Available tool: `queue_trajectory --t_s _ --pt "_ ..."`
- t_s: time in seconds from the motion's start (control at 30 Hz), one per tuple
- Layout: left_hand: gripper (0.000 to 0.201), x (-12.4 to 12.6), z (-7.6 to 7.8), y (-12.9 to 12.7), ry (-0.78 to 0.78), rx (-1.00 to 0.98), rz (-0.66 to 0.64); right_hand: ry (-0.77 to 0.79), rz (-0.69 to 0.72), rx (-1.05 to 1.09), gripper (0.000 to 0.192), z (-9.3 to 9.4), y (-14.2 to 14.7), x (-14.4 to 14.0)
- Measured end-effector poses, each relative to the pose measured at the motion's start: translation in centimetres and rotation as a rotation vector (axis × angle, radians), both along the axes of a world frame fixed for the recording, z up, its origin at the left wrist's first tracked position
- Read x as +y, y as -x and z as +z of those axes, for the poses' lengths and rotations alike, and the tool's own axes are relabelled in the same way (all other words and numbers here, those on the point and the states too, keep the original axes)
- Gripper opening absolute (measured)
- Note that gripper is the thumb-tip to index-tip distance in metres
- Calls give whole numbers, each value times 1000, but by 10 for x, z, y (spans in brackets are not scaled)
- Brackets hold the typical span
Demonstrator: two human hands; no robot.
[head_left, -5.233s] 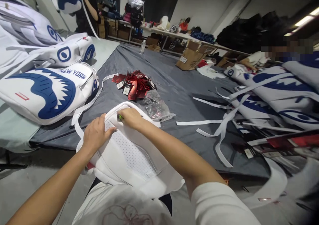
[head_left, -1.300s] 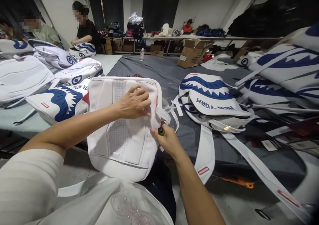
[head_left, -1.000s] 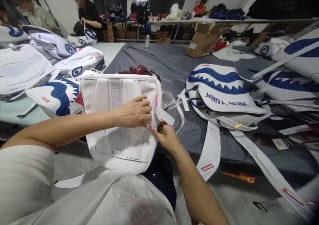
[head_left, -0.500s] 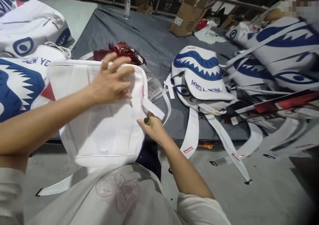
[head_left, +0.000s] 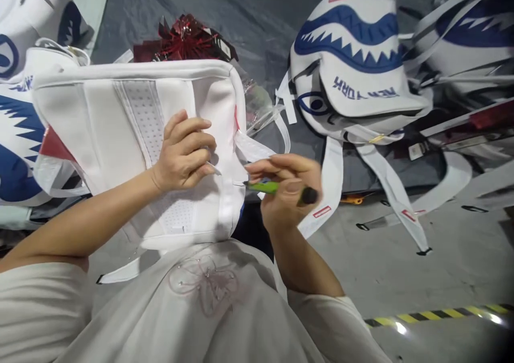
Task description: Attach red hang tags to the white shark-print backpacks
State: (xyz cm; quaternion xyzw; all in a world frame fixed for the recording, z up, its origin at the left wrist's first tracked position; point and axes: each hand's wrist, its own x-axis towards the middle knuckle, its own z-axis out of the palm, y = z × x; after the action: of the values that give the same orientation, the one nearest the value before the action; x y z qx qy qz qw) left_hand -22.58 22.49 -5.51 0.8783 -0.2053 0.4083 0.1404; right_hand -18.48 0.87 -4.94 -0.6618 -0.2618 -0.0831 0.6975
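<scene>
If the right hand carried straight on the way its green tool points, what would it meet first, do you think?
The right hand points the green tool leftward; its tip is already at or almost touching the side seam of the white backpack, beside the left hand, so the backpack likely comes first.

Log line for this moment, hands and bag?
left hand: pressing white backpack | right hand: holding green tool, tip at bag's edge

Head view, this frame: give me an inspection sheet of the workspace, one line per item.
Surface: grey cloth spread over the table.
Job's things: white backpack, back panel up; green tool, tip at its right edge.
Clutter: shark-mouth backpack, loose white straps, red tags.
Grippers: left hand pressing the panel; right hand gripping the tool.
Cables: nothing seen.
Surroundings: concrete floor, yellow-black tape.
</scene>
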Motion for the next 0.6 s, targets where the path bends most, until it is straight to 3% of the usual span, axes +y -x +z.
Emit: queue_trajectory --t_s 0.13,0.2,0.37,0.47,0.6 --pt "28 -15 -9 2 -71 113 153 223 43 -117 57 -27 -6 12" --pt "29 -17 -18 -2 -34 144 154 346 24 -153 59 -32 -13 7" --pt "46 -6 -45 -12 118 88 95 648 93 93 28 -18 -20 -16" --pt "53 -3 -51 -12 112 165 139 502 201 258 31 -15 -16 -20" --pt "60 -6 -47 -12 82 6 121 343 206 356 29 -21 -10 -9"
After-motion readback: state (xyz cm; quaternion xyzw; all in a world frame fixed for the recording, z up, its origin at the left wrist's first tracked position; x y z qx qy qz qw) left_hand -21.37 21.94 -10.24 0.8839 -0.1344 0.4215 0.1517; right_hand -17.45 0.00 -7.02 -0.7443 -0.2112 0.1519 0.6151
